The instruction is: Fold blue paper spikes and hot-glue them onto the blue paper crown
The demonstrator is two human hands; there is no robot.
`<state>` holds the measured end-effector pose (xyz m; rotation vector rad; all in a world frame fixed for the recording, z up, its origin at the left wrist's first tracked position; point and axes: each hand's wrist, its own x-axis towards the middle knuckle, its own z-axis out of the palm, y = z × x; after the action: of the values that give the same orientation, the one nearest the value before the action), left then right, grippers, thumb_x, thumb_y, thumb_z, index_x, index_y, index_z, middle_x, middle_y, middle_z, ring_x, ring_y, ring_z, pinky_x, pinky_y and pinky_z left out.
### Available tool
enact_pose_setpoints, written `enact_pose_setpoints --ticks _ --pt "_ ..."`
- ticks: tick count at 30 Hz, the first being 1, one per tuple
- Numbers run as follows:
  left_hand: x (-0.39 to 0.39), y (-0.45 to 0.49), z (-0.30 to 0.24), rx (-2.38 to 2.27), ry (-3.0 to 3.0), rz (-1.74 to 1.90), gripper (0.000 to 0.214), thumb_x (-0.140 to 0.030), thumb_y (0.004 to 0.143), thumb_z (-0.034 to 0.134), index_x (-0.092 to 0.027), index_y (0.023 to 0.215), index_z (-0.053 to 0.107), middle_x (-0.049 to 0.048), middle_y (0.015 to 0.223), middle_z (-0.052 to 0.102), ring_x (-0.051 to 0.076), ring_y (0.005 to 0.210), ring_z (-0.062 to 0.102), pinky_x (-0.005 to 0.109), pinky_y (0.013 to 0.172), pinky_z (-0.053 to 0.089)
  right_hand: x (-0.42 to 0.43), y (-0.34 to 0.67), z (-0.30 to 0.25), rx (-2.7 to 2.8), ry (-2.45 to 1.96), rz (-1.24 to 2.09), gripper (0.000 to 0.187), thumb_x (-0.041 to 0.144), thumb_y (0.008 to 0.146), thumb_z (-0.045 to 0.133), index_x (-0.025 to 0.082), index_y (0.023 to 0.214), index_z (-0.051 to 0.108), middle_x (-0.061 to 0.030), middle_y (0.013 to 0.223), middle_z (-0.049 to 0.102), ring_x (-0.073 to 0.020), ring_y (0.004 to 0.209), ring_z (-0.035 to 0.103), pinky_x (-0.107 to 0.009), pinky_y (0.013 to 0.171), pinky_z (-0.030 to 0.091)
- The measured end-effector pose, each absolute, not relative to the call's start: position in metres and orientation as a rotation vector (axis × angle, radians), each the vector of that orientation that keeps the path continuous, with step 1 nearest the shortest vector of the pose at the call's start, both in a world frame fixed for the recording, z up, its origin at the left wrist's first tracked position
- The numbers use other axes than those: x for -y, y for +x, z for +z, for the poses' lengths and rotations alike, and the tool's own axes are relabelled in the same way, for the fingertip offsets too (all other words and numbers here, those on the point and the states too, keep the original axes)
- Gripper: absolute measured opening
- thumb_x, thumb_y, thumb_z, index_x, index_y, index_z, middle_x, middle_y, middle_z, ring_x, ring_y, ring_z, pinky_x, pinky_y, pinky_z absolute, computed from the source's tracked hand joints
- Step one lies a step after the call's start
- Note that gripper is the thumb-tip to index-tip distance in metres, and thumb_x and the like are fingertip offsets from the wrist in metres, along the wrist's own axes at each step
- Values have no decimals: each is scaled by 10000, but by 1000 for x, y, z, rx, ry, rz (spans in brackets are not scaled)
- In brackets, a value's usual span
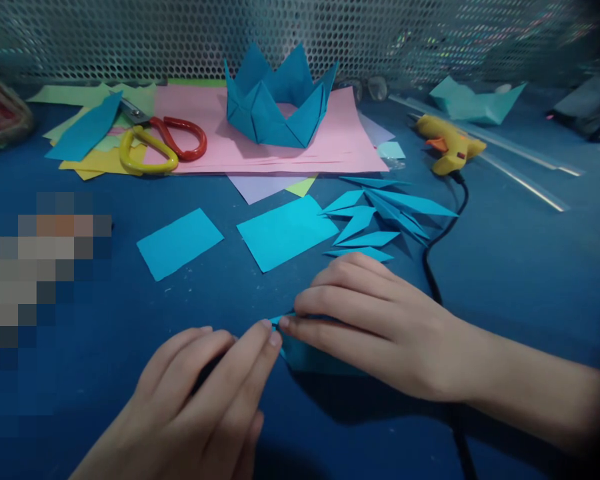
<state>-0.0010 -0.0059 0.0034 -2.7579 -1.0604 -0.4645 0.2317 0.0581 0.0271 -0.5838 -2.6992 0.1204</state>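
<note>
My left hand (200,393) and my right hand (380,320) meet at the near middle of the blue table. Both press down on a small blue paper piece (310,357), fingertips touching at its left tip. My right hand lies over most of that paper, fingers together and flat on it. My left hand's fingers are bent, with the forefinger tip on the paper's edge. Just beyond lie two flat blue paper rectangles (180,242) (286,231) and a pile of folded pointed blue pieces (380,220).
A folded blue paper crown (277,100) stands on pink sheets (350,143) at the back. Red and yellow scissors (163,143) lie left of it on coloured papers. A yellow glue gun (450,150) sits at right, its black cord (443,247) running toward my right wrist. Perforated metal wall behind.
</note>
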Motion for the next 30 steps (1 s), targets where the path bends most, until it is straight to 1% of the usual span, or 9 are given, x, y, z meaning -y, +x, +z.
enact_pose_setpoints --ticks 4,10,14,16,18,20,22,25,30 --pt "6 -1 2 1054 -2779 -445 338 -179 988 379 -89 1287 509 49 1304 584 240 1032 487 403 903 383 -58 231 28 2714 -531 103 408 117 1043 320 109 935 713 -67 886 701 -180 841 555 -327 783 417" --pt "7 -2 -3 1011 -2741 -535 331 -177 978 407 -94 1274 531 65 1347 522 242 1041 503 414 945 359 -59 232 29 2719 -527 126 404 120 1047 328 112 925 713 -61 880 699 -177 852 552 -324 769 415" --pt "9 -2 -2 1011 -2725 -513 331 -140 954 439 -98 1263 549 53 1317 530 214 1049 504 385 1052 321 -61 232 26 2703 -529 134 423 130 1055 300 121 932 704 -61 902 708 -177 856 549 -328 764 414" --pt "10 -2 -3 1003 -2714 -551 335 -133 940 452 -94 1254 563 46 1286 552 200 1051 504 368 1126 284 -63 231 22 2647 -581 182 362 140 1047 343 136 950 692 -55 912 712 -171 850 553 -323 763 423" --pt "11 -3 -6 997 -2709 -592 351 -125 927 459 -88 1259 569 46 1287 565 198 1057 513 367 1163 261 -64 229 18 2586 -674 286 223 174 1017 463 136 993 681 -55 917 710 -166 849 572 -314 773 439" --pt "12 -3 -9 987 -2714 -604 375 -115 914 462 -91 1273 569 47 1299 570 207 1075 521 375 1175 255 -64 227 15 2514 -750 401 157 231 981 560 130 1004 678 -58 904 702 -164 841 589 -306 773 449" --pt "13 -4 -11 993 -2726 -586 396 -110 909 461 -121 1290 569 35 1275 585 207 1081 522 379 1180 249 -62 225 15 2460 -810 477 147 269 958 606 143 958 681 -43 864 693 -158 819 592 -301 753 441" --pt "14 -4 -11 1024 -2749 -570 425 -100 907 446 -168 1308 567 14 1227 612 204 1065 526 379 1175 253 -58 223 16 2423 -900 548 113 252 941 634 178 865 672 -1 802 683 -142 780 590 -303 723 398" --pt "14 -3 -9 1014 -2760 -553 439 -75 903 421 -163 1308 566 -16 1269 630 201 1053 535 377 1179 254 -56 222 19 2365 -996 648 92 207 917 660 189 827 664 28 793 695 -129 780 599 -299 729 350"
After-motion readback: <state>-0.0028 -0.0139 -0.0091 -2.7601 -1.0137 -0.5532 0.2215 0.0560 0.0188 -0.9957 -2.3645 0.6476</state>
